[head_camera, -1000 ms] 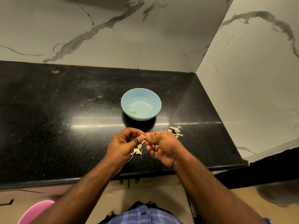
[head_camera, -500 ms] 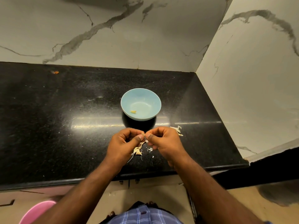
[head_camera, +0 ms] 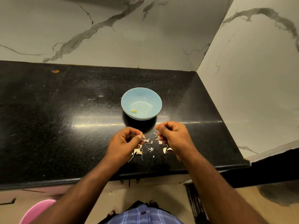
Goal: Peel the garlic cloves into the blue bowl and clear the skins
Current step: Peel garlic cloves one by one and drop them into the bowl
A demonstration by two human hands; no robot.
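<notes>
One blue bowl (head_camera: 141,103) sat on a black stone bench (head_camera: 48,126), holding a single peeled garlic clove (head_camera: 134,111). Two hands worked just in front of it, apart from each other. The left hand (head_camera: 124,141) pinched one small garlic clove (head_camera: 143,136) between thumb and fingers. The right hand (head_camera: 174,136) was curled, but what it gripped, if anything, could not be told. Loose garlic skins (head_camera: 145,147) lay scattered on the bench between and beneath the hands, too many small scraps to count.
</notes>
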